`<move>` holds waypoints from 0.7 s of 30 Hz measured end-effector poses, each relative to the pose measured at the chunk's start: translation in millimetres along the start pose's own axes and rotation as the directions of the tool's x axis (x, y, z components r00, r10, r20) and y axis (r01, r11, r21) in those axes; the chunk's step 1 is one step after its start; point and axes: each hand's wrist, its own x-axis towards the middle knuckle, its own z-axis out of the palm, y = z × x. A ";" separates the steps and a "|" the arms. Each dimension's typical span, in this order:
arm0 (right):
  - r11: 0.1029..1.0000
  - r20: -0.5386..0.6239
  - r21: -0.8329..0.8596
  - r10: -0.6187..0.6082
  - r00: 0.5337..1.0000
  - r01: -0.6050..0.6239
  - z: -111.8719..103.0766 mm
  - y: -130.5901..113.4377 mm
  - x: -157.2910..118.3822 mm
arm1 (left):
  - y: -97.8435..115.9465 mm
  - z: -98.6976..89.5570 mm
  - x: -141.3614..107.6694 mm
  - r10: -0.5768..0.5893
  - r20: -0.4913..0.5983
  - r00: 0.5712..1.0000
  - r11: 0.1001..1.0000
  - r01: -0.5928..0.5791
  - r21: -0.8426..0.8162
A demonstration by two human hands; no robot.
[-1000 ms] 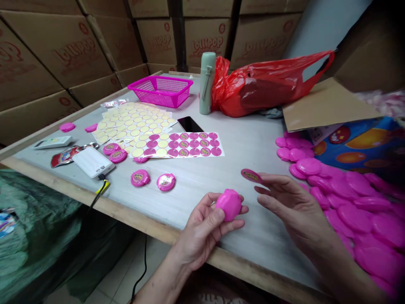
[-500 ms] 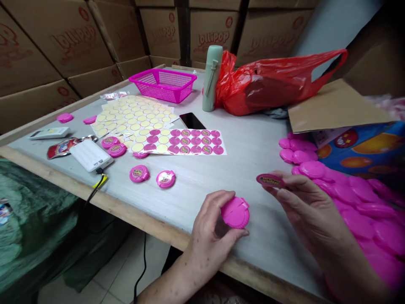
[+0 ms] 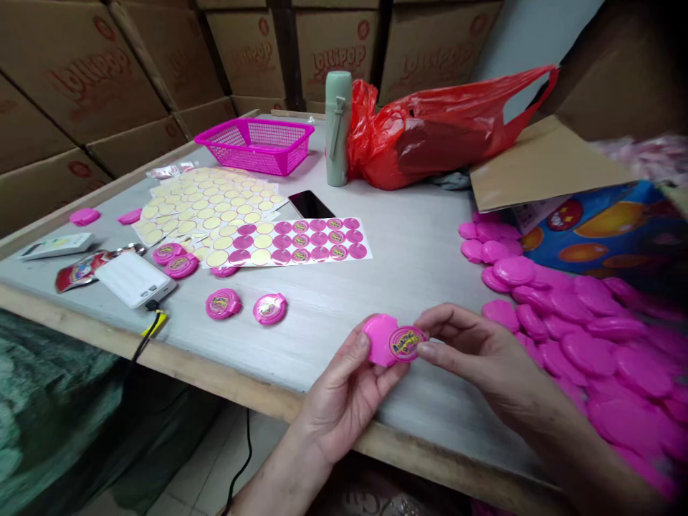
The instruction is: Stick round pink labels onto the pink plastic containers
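Observation:
My left hand (image 3: 349,383) is closed round a pink round plastic case (image 3: 379,337), its plain face turned up, above the table's front edge. Between the thumb and fingers of my right hand (image 3: 462,344) is a round printed sticker (image 3: 405,344), pink with yellow lettering. The sticker overlaps the right part of the case; whether it touches the surface I cannot tell. To the left lie two cases with labels, one labelled case (image 3: 223,304) and another labelled case (image 3: 269,309). A sticker sheet (image 3: 322,242) with pink circles and bare yellowish spots lies beyond them.
Many pink cases (image 3: 570,301) are heaped at the right beside an open carton (image 3: 553,165). Further back stand a pink basket (image 3: 258,154), a green flask (image 3: 338,129) and a red plastic bag (image 3: 430,143). A phone (image 3: 310,204) and a white power bank (image 3: 137,278) lie on the table.
My left hand has turned palm up and raised the case. My right hand has brought the sticker left and down over the case. The camera view has shifted slightly.

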 end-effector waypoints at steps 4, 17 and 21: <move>0.998 0.004 0.053 0.019 1.000 -0.019 -0.1 2.2 -1.5 | 2.7 3.5 0.4 0.006 -0.044 0.999 0.997 -0.009 -0.075; 0.995 0.034 -0.096 0.018 0.999 -0.015 -3.5 2.0 -3.0 | -2.1 -0.6 2.7 -0.010 -0.037 0.999 1.000 0.010 0.012; 0.995 0.041 -0.075 0.065 0.997 -0.062 -9.2 -1.4 -1.6 | -3.3 -3.1 3.3 -0.039 -0.070 0.997 0.998 0.042 0.041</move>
